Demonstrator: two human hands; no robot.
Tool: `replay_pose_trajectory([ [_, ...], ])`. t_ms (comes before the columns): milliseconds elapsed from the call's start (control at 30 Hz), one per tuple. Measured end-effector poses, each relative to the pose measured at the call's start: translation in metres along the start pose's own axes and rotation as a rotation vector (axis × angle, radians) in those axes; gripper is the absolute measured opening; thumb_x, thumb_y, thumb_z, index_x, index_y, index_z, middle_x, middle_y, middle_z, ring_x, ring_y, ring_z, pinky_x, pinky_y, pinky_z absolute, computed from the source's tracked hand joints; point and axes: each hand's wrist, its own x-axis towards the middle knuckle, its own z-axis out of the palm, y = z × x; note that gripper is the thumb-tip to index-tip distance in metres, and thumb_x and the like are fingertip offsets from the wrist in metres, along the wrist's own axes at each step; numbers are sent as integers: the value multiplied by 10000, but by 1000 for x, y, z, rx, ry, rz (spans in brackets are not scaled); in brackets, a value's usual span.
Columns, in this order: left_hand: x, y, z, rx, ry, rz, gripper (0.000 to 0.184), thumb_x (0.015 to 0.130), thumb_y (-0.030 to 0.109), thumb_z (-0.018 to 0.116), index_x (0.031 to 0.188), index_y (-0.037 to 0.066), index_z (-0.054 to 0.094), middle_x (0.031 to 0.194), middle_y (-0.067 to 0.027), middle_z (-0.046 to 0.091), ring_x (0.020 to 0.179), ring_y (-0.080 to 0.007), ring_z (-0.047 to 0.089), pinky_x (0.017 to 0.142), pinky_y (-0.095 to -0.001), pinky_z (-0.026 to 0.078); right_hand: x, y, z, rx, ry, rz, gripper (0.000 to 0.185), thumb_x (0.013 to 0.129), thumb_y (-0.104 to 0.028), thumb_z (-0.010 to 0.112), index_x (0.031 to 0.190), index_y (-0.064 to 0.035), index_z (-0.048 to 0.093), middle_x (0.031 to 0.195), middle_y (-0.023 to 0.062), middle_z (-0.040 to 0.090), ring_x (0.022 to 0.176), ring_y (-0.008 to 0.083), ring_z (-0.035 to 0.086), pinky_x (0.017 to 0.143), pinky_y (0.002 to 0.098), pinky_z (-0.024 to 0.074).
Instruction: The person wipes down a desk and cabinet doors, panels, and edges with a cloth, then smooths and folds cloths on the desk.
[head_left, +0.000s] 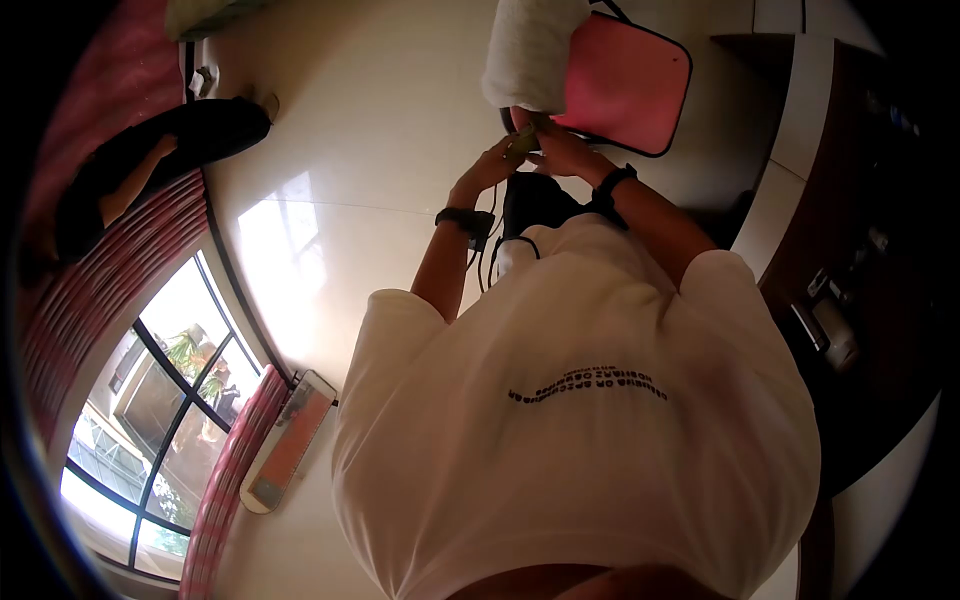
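Observation:
My left hand is closed around a small yellow-green object, whose kind I cannot make out. My right hand meets it there, fingers bent and partly in shadow; whether they grip the same object or something else is hidden. Just beyond both hands stands a fluffy white roll-shaped thing. Behind it is a pink panel with a black rim, like a chair seat or back. Dark straps circle both wrists, with a small dark box at the left one.
Dark cords hang below my left wrist. A person in dark clothes is at the upper left, near striped curtains and a window. To the right runs a dark shelf unit. A long board-like item rests by the window.

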Motion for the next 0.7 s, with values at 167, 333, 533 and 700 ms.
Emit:
replay_pose_trajectory([
  [167, -6, 13, -17, -12, 171, 22, 284, 927, 186, 573, 1180, 60, 604, 1056, -184, 690, 961, -331, 679, 824, -388, 534, 3, -12, -9, -78, -183, 130, 324, 853, -243, 623, 1088, -20, 616, 1151, 197, 615, 1083, 392, 567, 915, 473, 469],
  [333, 10, 22, -49, 44, 561, 321, 268, 901, 114, 620, 1150, 16, 604, 1088, -146, 665, 978, -276, 664, 836, -354, 532, 12, -64, -36, 7, 56, 193, 259, 908, -263, 578, 962, -24, 663, 950, 189, 655, 920, 379, 622, 792, 470, 506],
  [533, 38, 53, -41, 41, 613, 372, 650, 843, 200, 703, 1370, -6, 384, 1292, -254, 478, 1152, -387, 527, 950, -435, 466, 8, -42, -26, -178, 8, 316, 287, 877, -306, 584, 834, -45, 696, 793, 178, 664, 749, 348, 654, 689, 485, 518],
  [700, 88, 24, -30, 35, 637, 370, 1083, 762, 478, 771, 1452, -108, 177, 1375, -330, 387, 1275, -448, 406, 1063, -471, 367, -32, -16, -32, -285, -331, 428, 354, 801, -364, 611, 845, -28, 712, 846, 188, 690, 754, 352, 667, 692, 464, 526],
])
